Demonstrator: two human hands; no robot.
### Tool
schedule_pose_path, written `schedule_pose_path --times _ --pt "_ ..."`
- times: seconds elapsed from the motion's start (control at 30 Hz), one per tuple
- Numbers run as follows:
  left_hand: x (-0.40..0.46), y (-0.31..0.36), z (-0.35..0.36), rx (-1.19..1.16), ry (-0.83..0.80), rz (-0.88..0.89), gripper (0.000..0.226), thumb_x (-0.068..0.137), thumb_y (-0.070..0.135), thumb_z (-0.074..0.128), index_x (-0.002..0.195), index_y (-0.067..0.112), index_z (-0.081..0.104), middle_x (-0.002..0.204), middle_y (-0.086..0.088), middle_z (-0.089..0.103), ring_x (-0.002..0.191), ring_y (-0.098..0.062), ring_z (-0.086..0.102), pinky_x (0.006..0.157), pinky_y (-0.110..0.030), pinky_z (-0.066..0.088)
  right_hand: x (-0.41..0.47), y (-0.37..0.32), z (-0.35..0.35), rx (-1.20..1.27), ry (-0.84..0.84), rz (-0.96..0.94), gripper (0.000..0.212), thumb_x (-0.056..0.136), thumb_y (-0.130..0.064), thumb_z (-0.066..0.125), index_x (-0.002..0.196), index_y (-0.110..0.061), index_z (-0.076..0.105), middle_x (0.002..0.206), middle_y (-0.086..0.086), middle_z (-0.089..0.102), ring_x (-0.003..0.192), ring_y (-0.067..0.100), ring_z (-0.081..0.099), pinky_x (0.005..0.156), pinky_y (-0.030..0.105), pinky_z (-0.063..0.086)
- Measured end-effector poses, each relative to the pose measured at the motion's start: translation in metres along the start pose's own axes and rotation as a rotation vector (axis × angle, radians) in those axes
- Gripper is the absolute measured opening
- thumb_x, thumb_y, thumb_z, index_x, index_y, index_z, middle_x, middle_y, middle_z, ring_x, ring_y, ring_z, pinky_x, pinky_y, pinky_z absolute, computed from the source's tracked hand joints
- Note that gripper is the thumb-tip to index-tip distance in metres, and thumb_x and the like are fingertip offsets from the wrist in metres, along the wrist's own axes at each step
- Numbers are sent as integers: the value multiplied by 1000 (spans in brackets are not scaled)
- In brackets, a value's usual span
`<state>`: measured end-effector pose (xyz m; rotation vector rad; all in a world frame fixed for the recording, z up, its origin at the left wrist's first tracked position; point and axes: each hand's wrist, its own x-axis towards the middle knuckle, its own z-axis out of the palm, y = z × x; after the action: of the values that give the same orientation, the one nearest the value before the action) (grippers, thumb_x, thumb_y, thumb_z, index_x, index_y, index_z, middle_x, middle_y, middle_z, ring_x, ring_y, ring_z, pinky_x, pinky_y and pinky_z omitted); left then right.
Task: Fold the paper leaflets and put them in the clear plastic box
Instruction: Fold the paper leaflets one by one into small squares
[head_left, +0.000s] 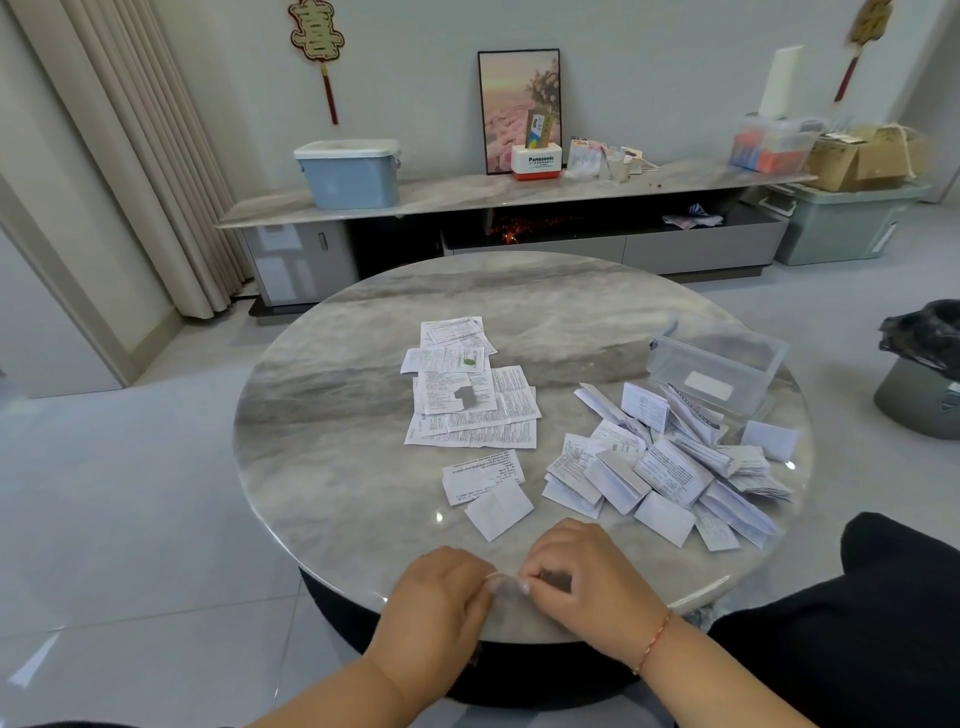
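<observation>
At the near edge of the round marble table (332, 457), my left hand (441, 592) and my right hand (576, 577) meet and pinch one small folded leaflet (506, 582) between their fingertips; most of it is hidden. A stack of flat, unfolded leaflets (467, 400) lies in the table's middle. Two partly folded leaflets (488, 488) lie just beyond my hands. A heap of several folded leaflets (670, 467) spreads over the right side. The clear plastic box (717, 364) stands behind that heap at the far right, and I cannot tell whether it holds any leaflets.
A low marble-topped cabinet (467, 192) runs along the back wall with a blue bin (348, 171), a picture frame and small boxes. A bin with a black bag (924, 364) stands on the floor at right. My dark-clothed knee (883, 623) is at lower right.
</observation>
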<state>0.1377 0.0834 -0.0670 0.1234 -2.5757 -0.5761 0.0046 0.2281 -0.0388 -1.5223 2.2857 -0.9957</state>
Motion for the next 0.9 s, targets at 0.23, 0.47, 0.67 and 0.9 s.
schedule_pose_path --times 0.23,0.47,0.67,0.9 --pt "26 16 -21 -289 45 -427 20 91 21 58 72 23 59 64 9 55 65 -3 49 59 -11 37 13 -4 -13 38 155 116 12 68 -22 55 61 -19 65 60 -18 56 76 5 51 66 11 37" --pt "66 -20 -40 -493 241 -807 26 90 22 61 71 4 62 55 2 45 50 -12 37 50 -29 35 23 12 -33 62 355 320 13 78 -6 63 65 -6 65 67 5 64 66 14 55 58 15 37" --pt "92 -60 -12 -382 138 -1042 28 85 24 67 64 10 56 58 -3 54 54 -20 47 55 -32 41 24 5 -17 5 272 226 18 75 -7 62 61 -18 60 65 -5 60 86 5 48 63 8 36" --pt "100 -61 -5 -81 6 -944 41 79 41 71 105 14 55 105 -3 59 95 -24 61 78 -29 46 30 5 -13 -22 252 201 27 77 -12 62 60 -31 53 62 -18 51 81 -1 47 65 7 34"
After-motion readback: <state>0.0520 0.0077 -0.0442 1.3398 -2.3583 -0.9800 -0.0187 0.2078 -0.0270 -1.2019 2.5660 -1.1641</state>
